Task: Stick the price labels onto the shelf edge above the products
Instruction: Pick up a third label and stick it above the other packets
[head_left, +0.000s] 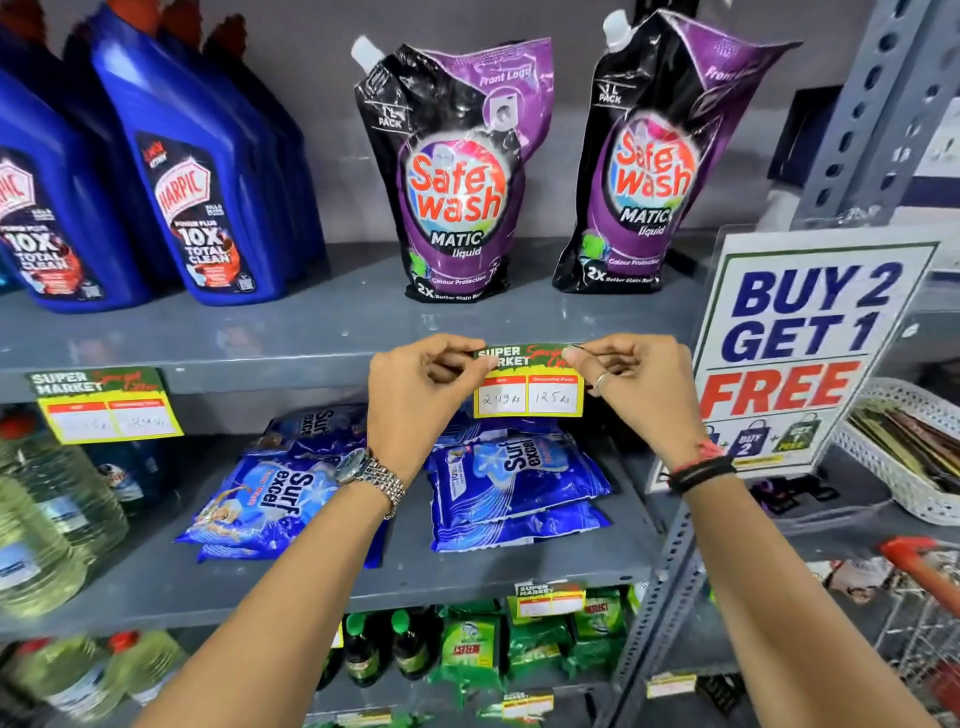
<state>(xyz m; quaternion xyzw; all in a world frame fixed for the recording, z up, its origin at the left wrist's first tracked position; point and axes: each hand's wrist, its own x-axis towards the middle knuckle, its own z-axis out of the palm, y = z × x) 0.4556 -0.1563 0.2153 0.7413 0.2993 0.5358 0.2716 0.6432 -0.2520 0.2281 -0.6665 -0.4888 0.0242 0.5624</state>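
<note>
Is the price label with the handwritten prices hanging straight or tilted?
Roughly straight: the price label has its top edge level along the shelf edge, pinched at both upper corners.

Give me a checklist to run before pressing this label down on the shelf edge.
1. Both top corners held: ok. Left hand pinches the left corner of the label, right hand the right.
2. Label level with the shelf edge: ok, top runs roughly along it.
3. Label above its product: ok, it hangs over the Surf Excel packs.
4. Prices readable: ok, two handwritten figures face out.
5. Adhesive touching the edge: cannot tell, the back is hidden.
6. Clear of the other label: ok, that one sits well to the left.
</note>
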